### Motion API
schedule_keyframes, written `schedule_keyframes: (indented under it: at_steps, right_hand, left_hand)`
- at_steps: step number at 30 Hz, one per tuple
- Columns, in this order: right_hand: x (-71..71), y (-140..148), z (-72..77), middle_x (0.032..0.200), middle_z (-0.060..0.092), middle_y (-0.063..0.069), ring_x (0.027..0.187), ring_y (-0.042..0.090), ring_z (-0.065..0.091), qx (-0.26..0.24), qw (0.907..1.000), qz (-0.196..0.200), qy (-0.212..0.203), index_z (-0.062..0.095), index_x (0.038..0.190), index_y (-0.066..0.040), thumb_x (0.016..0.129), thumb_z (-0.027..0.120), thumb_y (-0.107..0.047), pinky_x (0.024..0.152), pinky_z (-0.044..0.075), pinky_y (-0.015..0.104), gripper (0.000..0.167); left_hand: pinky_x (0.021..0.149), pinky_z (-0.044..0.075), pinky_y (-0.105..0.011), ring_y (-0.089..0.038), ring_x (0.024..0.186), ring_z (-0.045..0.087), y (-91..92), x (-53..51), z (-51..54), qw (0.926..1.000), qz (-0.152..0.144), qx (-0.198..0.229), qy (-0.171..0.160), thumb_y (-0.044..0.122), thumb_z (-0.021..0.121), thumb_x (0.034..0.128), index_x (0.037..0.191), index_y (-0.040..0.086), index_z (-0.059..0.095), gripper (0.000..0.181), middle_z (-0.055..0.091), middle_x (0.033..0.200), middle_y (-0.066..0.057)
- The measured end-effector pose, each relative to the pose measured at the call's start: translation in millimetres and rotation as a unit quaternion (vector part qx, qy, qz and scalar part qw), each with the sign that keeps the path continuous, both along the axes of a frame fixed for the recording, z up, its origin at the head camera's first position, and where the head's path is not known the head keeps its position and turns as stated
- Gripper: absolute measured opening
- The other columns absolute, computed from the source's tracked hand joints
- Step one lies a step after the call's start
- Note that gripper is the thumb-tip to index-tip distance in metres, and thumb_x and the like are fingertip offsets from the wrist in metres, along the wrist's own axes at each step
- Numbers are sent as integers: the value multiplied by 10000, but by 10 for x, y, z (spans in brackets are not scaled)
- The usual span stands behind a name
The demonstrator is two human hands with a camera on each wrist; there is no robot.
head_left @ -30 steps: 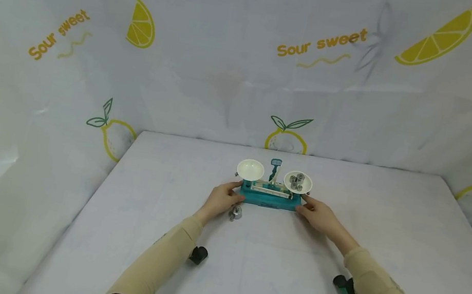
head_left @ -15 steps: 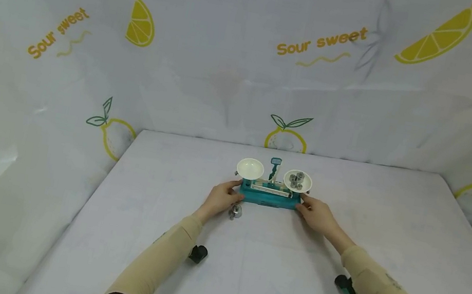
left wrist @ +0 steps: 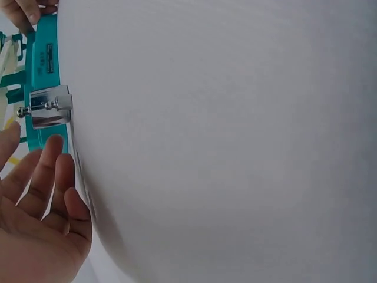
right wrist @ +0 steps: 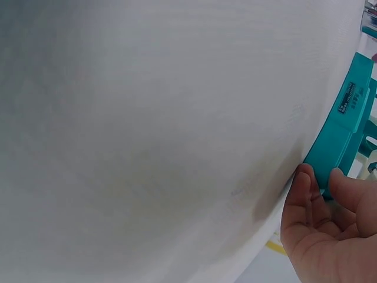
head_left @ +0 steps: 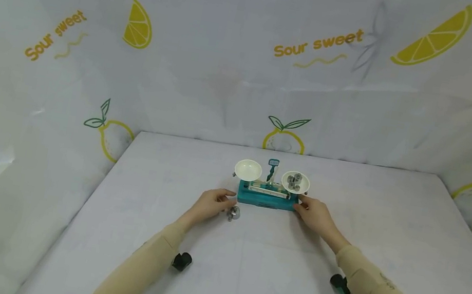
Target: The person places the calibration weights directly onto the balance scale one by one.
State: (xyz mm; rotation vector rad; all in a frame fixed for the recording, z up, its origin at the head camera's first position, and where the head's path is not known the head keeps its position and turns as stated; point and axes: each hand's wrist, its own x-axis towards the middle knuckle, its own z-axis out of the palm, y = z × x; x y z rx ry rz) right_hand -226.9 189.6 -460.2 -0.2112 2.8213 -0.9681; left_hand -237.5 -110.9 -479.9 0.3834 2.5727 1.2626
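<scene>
A teal balance scale [head_left: 266, 201] with two white pans stands near the table's back. Its left pan [head_left: 248, 170] is bare; several metal weights [head_left: 293, 181] sit in the right pan [head_left: 306, 185]. My right hand [head_left: 315, 216] grips the right end of the teal base [right wrist: 333, 141], thumb on top and fingers at the side. Just off the base's left end is my left hand [head_left: 209, 205], fingers loosely bent and holding nothing. Shiny weights [left wrist: 50, 106], a larger one and smaller ones, stand on the table by its fingertips, in front of the base.
The white-covered table [head_left: 259, 286] runs up to a lemon-printed sheet [head_left: 199, 84] hanging behind it. A dark wrist camera [head_left: 182, 261] hangs under the left forearm, and another camera [head_left: 340, 284] under the right.
My left hand has let go of the scale's left end and drawn back a little toward the loose weights. My right hand keeps its hold; the scale stays about where it was.
</scene>
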Motion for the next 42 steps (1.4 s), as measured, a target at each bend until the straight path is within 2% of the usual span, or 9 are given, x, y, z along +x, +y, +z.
schedule_keyframes:
  at_steps: [4,8,15,20,29,33,36,42]
  right_hand:
    - [7,-6,10,806,661,118,693,150,536,12,10000,3,36,456,1293,127,955,509,-163,601,421,254,449]
    - [13,-9,20,791,657,118,678,146,530,15,10000,-22,47,457,1293,126,954,512,-162,590,415,251,448]
    - [18,-26,18,743,624,98,650,144,505,-15,10000,-67,-4,444,1303,125,955,508,-157,575,398,254,453]
    - [12,-26,0,781,628,112,655,142,503,28,9999,-104,-31,436,1315,113,958,505,-169,573,398,252,461]
    - [-9,-11,-12,719,583,86,633,143,477,26,10000,-56,-47,421,1324,115,960,495,-168,563,383,248,467]
    - [-2,-12,-9,709,569,73,626,136,466,60,9999,-76,-47,421,1325,115,962,493,-170,557,375,249,467]
    - [-1,-8,-14,714,585,78,630,135,476,25,10000,-73,-53,421,1328,111,962,493,-169,561,378,250,466]
    - [31,7,6,687,598,61,620,123,494,-210,9997,37,70,449,1298,127,959,506,-213,561,390,243,484]
  left_hand:
    - [656,467,-229,-104,801,554,-48,59,3,9999,-45,2,-130,379,621,881,1187,142,628,386,658,945,-31]
    - [685,453,-239,-120,835,559,-42,101,11,9996,-147,51,-225,334,695,828,1167,139,638,395,655,975,-27]
    - [604,447,-223,-100,748,538,2,123,6,9997,-206,-71,-68,238,729,803,1106,97,658,342,643,959,-41]
    - [604,449,-226,-104,739,537,17,135,23,9997,-187,-140,-7,213,728,800,1041,91,676,275,654,975,-58]
    - [604,451,-192,-85,746,541,86,187,14,9991,-106,-146,394,170,726,797,1013,56,670,250,653,949,-63]
    - [588,445,-195,-84,723,529,105,214,28,9989,-35,-161,434,188,726,800,1004,66,666,245,644,927,-53]
    - [589,445,-201,-89,732,536,106,232,65,9985,18,-203,505,205,720,807,1009,73,665,248,642,944,-49]
    - [647,463,-219,-121,831,573,105,252,215,9950,206,-265,940,238,710,820,1018,88,662,253,644,1001,-36]
